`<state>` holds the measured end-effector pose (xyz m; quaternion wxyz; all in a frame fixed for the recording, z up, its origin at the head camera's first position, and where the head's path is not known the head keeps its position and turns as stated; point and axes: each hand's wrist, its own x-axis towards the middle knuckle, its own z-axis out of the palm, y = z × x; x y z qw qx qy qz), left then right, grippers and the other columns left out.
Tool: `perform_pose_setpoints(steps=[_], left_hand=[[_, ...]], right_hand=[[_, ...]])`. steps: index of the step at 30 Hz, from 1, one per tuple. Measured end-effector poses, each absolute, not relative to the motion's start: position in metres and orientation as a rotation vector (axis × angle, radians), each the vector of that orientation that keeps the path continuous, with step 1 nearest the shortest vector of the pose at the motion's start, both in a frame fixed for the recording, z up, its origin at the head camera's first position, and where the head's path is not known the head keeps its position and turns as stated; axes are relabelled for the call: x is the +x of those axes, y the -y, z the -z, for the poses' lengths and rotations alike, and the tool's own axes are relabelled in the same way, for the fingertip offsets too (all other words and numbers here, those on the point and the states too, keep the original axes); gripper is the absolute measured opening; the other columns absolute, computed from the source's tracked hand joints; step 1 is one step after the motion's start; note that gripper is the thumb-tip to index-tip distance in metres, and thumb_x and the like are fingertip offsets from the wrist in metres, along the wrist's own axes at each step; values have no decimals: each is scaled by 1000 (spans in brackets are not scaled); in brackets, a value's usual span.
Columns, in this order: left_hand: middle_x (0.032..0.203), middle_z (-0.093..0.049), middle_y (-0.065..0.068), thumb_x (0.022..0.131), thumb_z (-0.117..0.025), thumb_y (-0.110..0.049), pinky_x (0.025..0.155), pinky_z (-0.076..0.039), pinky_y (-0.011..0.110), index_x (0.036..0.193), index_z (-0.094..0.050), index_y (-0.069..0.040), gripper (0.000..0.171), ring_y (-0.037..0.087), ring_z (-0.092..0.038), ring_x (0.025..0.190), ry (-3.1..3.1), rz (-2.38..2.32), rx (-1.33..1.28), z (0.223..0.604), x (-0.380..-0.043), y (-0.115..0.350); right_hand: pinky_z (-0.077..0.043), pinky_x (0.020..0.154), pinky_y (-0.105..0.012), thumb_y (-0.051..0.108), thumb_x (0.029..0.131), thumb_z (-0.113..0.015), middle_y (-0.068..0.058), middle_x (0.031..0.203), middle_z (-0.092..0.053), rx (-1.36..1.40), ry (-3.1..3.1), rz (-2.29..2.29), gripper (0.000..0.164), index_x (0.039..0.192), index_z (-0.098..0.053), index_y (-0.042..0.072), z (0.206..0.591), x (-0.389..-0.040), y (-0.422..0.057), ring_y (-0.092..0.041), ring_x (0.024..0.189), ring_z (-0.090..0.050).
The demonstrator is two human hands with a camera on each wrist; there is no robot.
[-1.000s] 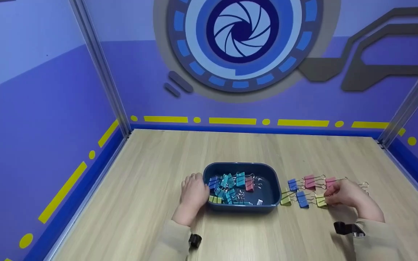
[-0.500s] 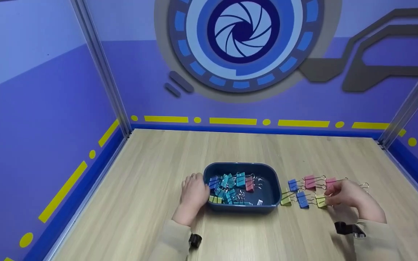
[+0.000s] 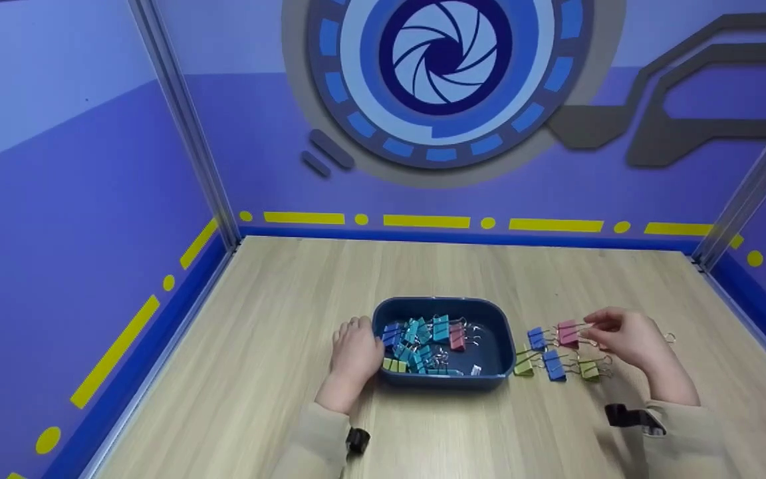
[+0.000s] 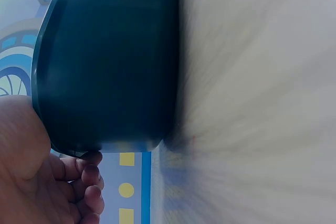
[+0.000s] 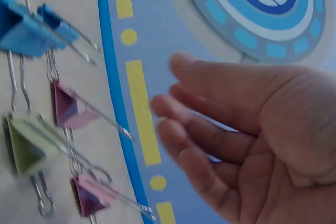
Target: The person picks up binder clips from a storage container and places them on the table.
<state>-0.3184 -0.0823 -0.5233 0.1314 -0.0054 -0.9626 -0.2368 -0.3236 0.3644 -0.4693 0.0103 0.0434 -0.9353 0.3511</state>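
Observation:
My left hand (image 3: 356, 352) holds the left rim of a dark blue plastic box (image 3: 446, 382), thumb at the rim and fingertips at the outer wall (image 4: 115, 66). Inside lie binder clips, mostly teal (image 3: 441, 329), with a pink one (image 3: 457, 338), a blue one (image 3: 391, 334) and a yellow-green one (image 3: 394, 366). My right hand (image 3: 629, 338) is raised over the right end of two rows of binder clips, fingers loosely bent around nothing. Those rows hold blue (image 3: 554, 366), pink (image 3: 568, 334) and yellow-green (image 3: 589, 369) clips. The hand hides the far pink clip in the head view; the right wrist view shows that pink clip (image 5: 97, 192).
The wooden table (image 3: 290, 286) carries the box and the clip rows, which begin just right of the box. Purple-blue panels (image 3: 243, 146) wall the table at the back and both sides. Metal posts (image 3: 187, 133) stand at its back corners.
My right hand has let go of the yellow-green clip at the row's end and risen up and away from it, leaving that clip on the table. The left hand and box have not moved.

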Motion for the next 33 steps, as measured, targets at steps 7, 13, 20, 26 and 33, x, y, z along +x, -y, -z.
perform_pose_setpoints(steps=[7,13,20,26,33], left_hand=[[101,-65,15,91,-67,-14,87,-43,48,109,-63,2,25,35,-59,99,2796,692,-11,524,-319,83],[101,-65,14,91,-67,-15,85,-43,47,110,-63,2,25,34,-58,98,2797,699,-13,525,-320,83],[101,-64,14,92,-67,-15,85,-42,46,110,-63,1,25,33,-58,98,2803,701,-9,525,-319,83],[99,-64,14,91,-67,-14,84,-42,45,108,-63,2,23,35,-58,98,2789,681,-28,524,-319,83],[99,-64,15,90,-67,-14,84,-42,46,107,-63,1,23,35,-59,98,2783,681,-32,524,-319,82]], right_hand=[[-54,67,-23,26,97,-71,-16,105,-75,217,2837,-1227,36,120,-70,-2,469,-331,-328,-6,78,-65],[-54,71,-22,29,97,-71,-15,111,-75,254,2826,-1397,39,123,-70,0,467,-335,-288,-6,86,-68],[-52,86,-19,20,97,-70,-18,119,-75,296,2760,-1644,39,126,-67,-6,470,-342,-245,-10,99,-72],[-55,85,-27,10,94,-69,-21,117,-74,288,2793,-1482,30,119,-70,-7,475,-348,-214,-16,98,-70],[-53,97,-52,-3,91,-64,-31,113,-71,334,2906,-1265,30,118,-65,-17,485,-354,-192,-41,107,-68]])
